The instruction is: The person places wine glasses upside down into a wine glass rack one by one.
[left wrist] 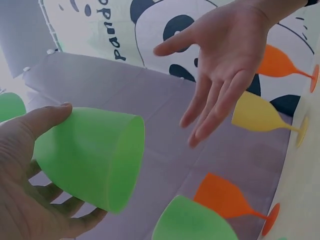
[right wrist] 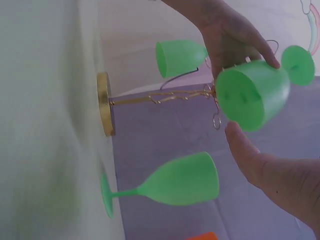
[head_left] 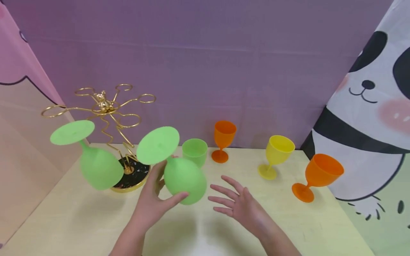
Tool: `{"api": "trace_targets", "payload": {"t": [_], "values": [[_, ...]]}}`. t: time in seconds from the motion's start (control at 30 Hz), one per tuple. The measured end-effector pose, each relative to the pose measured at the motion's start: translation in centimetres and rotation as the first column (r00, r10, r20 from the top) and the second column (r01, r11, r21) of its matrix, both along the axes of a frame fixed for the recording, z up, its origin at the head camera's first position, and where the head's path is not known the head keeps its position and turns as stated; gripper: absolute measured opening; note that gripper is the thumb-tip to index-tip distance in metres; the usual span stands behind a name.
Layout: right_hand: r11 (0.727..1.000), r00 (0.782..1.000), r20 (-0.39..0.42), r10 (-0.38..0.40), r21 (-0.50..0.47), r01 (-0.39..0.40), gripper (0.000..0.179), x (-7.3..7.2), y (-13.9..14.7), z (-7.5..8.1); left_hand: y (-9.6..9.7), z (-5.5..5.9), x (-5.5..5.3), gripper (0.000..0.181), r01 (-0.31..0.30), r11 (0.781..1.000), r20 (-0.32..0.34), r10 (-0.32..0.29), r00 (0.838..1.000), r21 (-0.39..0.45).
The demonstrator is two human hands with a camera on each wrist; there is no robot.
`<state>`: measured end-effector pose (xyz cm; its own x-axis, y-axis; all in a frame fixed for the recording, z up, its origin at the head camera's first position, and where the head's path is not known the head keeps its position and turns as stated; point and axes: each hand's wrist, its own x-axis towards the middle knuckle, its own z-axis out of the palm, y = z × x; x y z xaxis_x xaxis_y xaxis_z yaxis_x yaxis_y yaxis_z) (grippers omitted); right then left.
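Green plastic-looking stemmed goblet (head_left: 185,181) held foot-up above pale bench (head_left: 320,227); left hand (head_left: 150,209) has fingers and thumb clamped round bowl, probably leaving stem free. Right hand (head_left: 240,204) near it, fingers spread, gripping nothing. Farther left, second green goblet (head_left: 99,167) inverted, presumably hung by foot from gold wire rack (head_left: 105,106). Beyond, orange goblet (head_left: 321,172), yellow goblet (head_left: 278,153) upright on own feet.

Your right hand (head_left: 245,209) had passage between the rear orange goblet (head_left: 225,134) and yellow goblet (head_left: 278,151), while an upright green goblet (head_left: 194,152) stood behind the held goblet (head_left: 185,179) in your left hand (head_left: 153,205) and a gold rack (head_left: 104,105) obstructed the left side of the worktop (head_left: 310,227).
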<state>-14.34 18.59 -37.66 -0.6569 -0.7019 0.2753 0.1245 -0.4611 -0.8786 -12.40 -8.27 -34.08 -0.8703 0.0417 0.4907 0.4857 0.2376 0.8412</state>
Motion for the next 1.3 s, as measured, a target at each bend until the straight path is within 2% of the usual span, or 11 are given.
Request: {"api": "trace_targets", "payload": {"t": [0.27,0.33,0.43,0.53,0.67,0.77,0.83,0.93,1.0,1.13,1.3], "values": [[0.980,0.971,-0.156,-0.181,0.055,0.191,0.042,-1.5,2.8,1.9,-2.4,1.0,0.2,0.095,-0.152,0.983,0.162,0.168,0.972,-0.103],[0.946,0.924,-0.279,-0.261,0.115,0.302,0.044,-1.7,4.0,2.5,-3.1,1.1,0.2,0.096,-0.207,0.968,0.191,0.232,0.954,-0.143],[0.851,0.806,-0.468,-0.362,0.187,0.491,0.053,-2.0,6.0,3.3,-4.1,1.3,0.3,0.095,-0.274,0.942,0.203,0.311,0.928,-0.192],[0.679,0.664,-0.614,-0.426,0.268,0.683,0.066,-2.1,8.0,4.2,-4.9,1.5,0.3,0.094,-0.307,0.924,0.190,0.351,0.917,-0.226],[0.343,0.493,-0.783,-0.378,0.376,0.861,0.087,-2.5,10.7,5.3,-5.6,1.7,0.0,0.094,-0.321,0.920,0.199,0.366,0.909,-0.227],[0.103,0.413,-0.873,-0.259,0.400,0.911,0.099,-2.9,12.5,6.1,-5.9,1.8,-0.2,0.094,-0.334,0.919,0.208,0.376,0.903,-0.209],[0.000,0.375,-0.909,-0.182,0.382,0.924,0.103,-3.3,13.6,6.6,-6.0,1.8,-0.3,0.093,-0.348,0.916,0.207,0.386,0.899,-0.197],[-0.133,0.361,-0.928,-0.089,0.370,0.919,0.106,-3.8,15.4,6.9,-6.2,1.8,-0.3,0.094,-0.371,0.910,0.209,0.406,0.890,-0.188],[-0.198,0.385,-0.921,-0.054,0.388,0.900,0.107,-4.1,16.8,7.0,-6.2,1.8,-0.4,0.093,-0.386,0.905,0.221,0.419,0.881,-0.179],[-0.306,0.464,-0.886,-0.024,0.448,0.840,0.111,-4.7,19.6,6.9,-6.4,1.9,-0.5,0.094,-0.403,0.902,0.255,0.431,0.866,-0.155],[-0.377,0.563,-0.826,-0.009,0.524,0.764,0.116,-5.1,22.3,6.3,-6.7,1.9,-0.9,0.094,-0.397,0.904,0.280,0.428,0.860,-0.160]]}}
